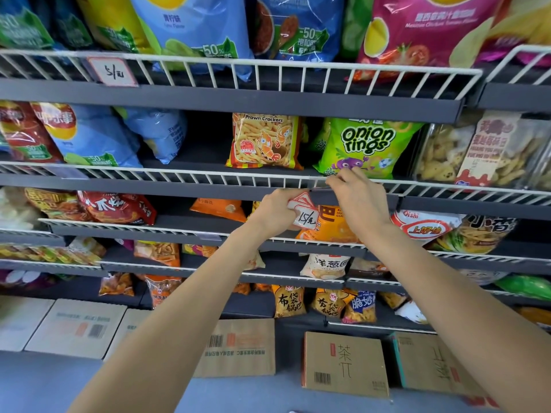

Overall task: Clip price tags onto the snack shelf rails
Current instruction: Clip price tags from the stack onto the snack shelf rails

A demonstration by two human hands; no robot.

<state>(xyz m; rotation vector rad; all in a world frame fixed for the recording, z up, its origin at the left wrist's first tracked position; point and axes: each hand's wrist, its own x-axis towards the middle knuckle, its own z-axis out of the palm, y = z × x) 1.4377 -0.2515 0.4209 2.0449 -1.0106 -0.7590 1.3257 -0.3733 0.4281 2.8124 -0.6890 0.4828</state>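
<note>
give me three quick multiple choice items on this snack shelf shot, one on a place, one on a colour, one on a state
1. Where is the handwritten white price tag with a red border that is already clipped on?
A. the top white wire rail, left part
B. the lowest shelf
C. a cardboard box on the floor

2. What colour is the onion rings snack bag?
A. blue
B. bright green
C. black

3. What is the left hand doing?
A. hanging open at the side
B. gripping a bunch of red and white price tags
C. resting flat on a box

Answers: 1 A, the tag sits on the upper rail's left stretch. 2 B, the bag is bright green with dark lettering. 3 B, its fingers curl round the tags while the right hand pinches at the white wire rail below the onion rings.
</note>
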